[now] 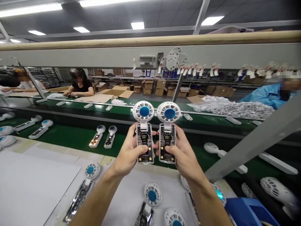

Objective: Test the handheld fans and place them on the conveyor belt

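Note:
My left hand grips a handheld fan with a clear body, lit display and white round head with a blue hub. My right hand grips a matching fan, and the two stand upright side by side, nearly touching. Both thumbs lie across the clear bodies. Below my forearms, more fans rest on the white work surface, among them one at the left and one between my arms.
A green conveyor belt carrying more fans runs behind my hands, with a second belt beyond it. A grey diagonal bar crosses the right side. A blue bin sits at lower right. Co-workers and cardboard boxes stand beyond.

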Demonstrator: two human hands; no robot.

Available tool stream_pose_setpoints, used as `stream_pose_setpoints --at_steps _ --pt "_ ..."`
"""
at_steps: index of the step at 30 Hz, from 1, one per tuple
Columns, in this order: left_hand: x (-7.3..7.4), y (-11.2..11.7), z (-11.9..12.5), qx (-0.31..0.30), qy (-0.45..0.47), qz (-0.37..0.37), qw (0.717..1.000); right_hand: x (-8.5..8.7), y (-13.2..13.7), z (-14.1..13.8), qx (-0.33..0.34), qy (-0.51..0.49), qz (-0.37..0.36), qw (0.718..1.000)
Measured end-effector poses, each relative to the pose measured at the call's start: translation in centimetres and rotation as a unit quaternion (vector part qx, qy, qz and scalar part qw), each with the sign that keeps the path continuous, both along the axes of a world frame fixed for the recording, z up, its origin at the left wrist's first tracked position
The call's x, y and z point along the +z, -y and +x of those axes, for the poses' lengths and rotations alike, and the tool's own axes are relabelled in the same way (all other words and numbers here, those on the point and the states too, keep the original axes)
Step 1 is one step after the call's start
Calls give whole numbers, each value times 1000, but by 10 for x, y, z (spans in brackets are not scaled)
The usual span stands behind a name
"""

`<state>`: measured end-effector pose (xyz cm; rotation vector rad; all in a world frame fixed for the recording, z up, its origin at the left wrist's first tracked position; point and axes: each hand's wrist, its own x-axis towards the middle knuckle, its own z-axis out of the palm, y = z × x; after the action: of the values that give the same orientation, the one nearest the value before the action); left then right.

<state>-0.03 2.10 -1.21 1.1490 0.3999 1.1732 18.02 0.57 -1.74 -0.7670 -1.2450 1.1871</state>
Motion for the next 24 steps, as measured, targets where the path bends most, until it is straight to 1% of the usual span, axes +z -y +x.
stream_pose_setpoints --at_steps 3,8,10,14,17,21,24 --pt "3 1 -2 -2 9 11 1000 1 2 1 15 -8 3 1000" --pt "4 3 -4 3 -4 5 1000 4 4 -1 -20 -25 -20 999" --pt "4 3 -4 -4 -7 8 1000 7 5 -1 -21 -26 -28 999" --pt "5 2 -1 4 3 -8 1000 9 6 -1 -21 1 -31 999" --pt "5 2 0 6 10 -14 1000 8 5 0 -16 13 -19 1000" --pt "5 1 0 15 11 -24 1000 3 3 1 -10 4 -25 1000" --pt "4 1 1 7 12 -28 1000 2 4 2 -9 3 -25 1000"
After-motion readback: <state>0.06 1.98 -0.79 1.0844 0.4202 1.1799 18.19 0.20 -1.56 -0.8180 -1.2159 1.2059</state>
